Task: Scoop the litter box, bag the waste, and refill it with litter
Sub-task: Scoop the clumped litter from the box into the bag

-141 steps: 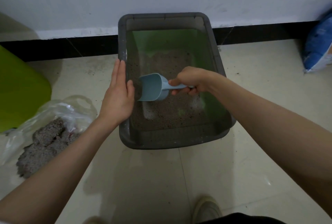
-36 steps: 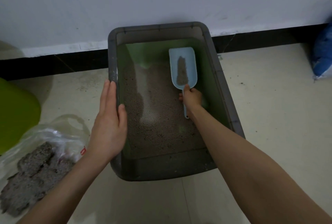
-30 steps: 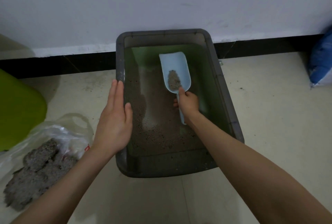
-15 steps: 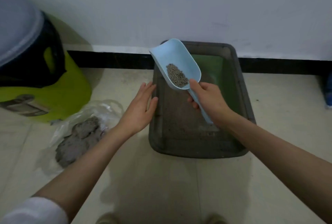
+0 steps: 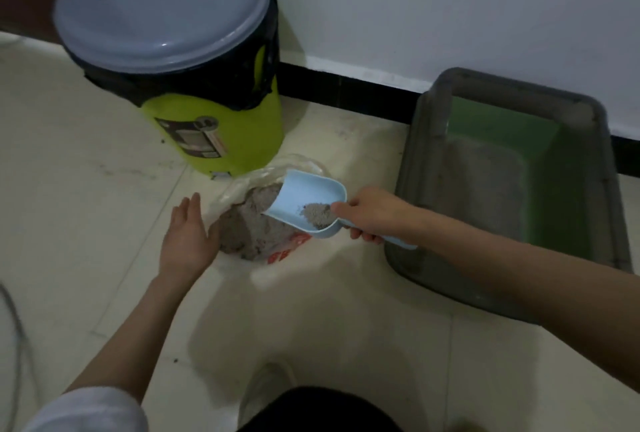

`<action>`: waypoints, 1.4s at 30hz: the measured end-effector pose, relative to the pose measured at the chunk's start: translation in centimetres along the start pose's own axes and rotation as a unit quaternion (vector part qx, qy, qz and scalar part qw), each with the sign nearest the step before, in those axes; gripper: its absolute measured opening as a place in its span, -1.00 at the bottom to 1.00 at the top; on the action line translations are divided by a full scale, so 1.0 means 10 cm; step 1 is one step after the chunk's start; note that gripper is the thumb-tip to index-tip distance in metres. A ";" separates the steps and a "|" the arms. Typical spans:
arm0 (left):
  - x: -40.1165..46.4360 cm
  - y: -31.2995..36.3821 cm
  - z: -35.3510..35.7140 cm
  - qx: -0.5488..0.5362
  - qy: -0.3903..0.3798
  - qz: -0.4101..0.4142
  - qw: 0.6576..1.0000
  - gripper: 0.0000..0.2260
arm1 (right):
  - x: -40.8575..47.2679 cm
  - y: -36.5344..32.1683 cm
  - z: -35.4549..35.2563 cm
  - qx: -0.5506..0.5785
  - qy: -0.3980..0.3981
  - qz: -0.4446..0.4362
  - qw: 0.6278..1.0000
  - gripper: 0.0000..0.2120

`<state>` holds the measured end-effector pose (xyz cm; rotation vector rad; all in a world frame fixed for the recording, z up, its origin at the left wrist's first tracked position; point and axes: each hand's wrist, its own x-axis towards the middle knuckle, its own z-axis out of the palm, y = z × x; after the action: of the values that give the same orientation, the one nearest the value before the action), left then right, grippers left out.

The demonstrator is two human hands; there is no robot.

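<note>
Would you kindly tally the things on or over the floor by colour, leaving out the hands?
Blue: 1, the scoop
Green: 1, the bin, which has a grey lid
Grey: 1, the litter box with its green inside
Clear: 1, the plastic bag of waste
Total: 4

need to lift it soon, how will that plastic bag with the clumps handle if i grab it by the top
Probably floppy: the plastic bag is thin, clear and crumpled on the floor. Likely heavy for its size, given the grey clumps piled inside. Its mouth lies open, so it may spill.
</note>
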<state>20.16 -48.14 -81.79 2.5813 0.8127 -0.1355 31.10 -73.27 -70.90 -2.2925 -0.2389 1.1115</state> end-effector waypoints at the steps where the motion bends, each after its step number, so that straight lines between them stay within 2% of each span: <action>1: 0.01 -0.06 0.01 -0.019 -0.017 -0.025 0.999 -0.44 | 0.05 -0.08 0.06 -0.041 -0.011 -0.002 0.999 -0.67; 4: 0.01 -0.15 0.05 -0.041 -0.031 -0.058 0.997 -0.50 | 0.17 -0.32 0.22 -0.149 -0.040 -0.019 0.988 -0.69; 7: -0.01 -0.16 0.07 -0.055 -0.002 -0.069 0.996 -0.63 | 0.18 -0.54 0.29 -0.270 -0.029 -0.058 0.961 -0.82; 10: -0.03 -0.14 0.07 -0.065 0.022 -0.074 0.995 -0.78 | 0.10 -0.70 0.32 -0.394 -0.007 -0.090 0.915 -0.73; 13: -0.03 -0.13 0.08 -0.076 0.036 -0.078 0.993 -0.83 | 0.05 -0.74 0.35 -0.463 0.004 -0.099 0.881 -0.78; 15: -0.01 -0.12 0.08 -0.085 0.034 -0.091 0.992 -0.83 | 0.02 -0.75 0.35 -0.479 0.007 -0.102 0.872 -0.79; 17: 0.00 -0.10 0.07 -0.094 0.028 -0.100 0.990 -0.83 | 0.00 -0.72 0.28 -0.452 0.018 -0.100 0.886 -0.77; 19: 0.00 -0.09 0.06 -0.104 0.024 -0.110 0.988 -0.83 | 0.01 -0.65 0.16 -0.375 0.048 -0.089 0.921 -0.75; 22: -0.01 -0.06 0.06 -0.126 0.008 -0.136 0.983 -0.76 | 0.15 -0.40 0.09 -0.125 0.134 -0.066 0.981 -0.67; 25: -0.02 0.00 0.09 -0.139 -0.020 -0.148 0.979 -0.64 | 0.34 -0.11 0.23 0.045 0.221 0.015 0.974 -0.61; 29: -0.02 0.03 0.15 -0.142 -0.039 -0.138 0.979 -0.57 | 0.62 0.20 0.58 0.117 0.234 0.109 0.959 -0.59; 34: -0.03 0.01 0.16 -0.221 -0.060 -0.126 0.965 -0.57 | 0.74 0.43 0.86 0.183 0.211 0.176 0.944 -0.61; 38: -0.01 -0.05 0.15 -0.257 -0.085 -0.149 0.951 -0.48 | 0.78 0.53 0.92 0.197 0.173 0.183 0.947 -0.59; 42: -0.01 -0.06 0.14 -0.273 -0.098 -0.167 0.942 -0.48 | 0.83 0.57 0.94 0.187 0.141 0.188 0.954 -0.56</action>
<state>19.78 -48.41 -83.25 1.8673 1.0358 -0.2279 28.69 -70.75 -84.22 -2.1580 0.4977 0.8891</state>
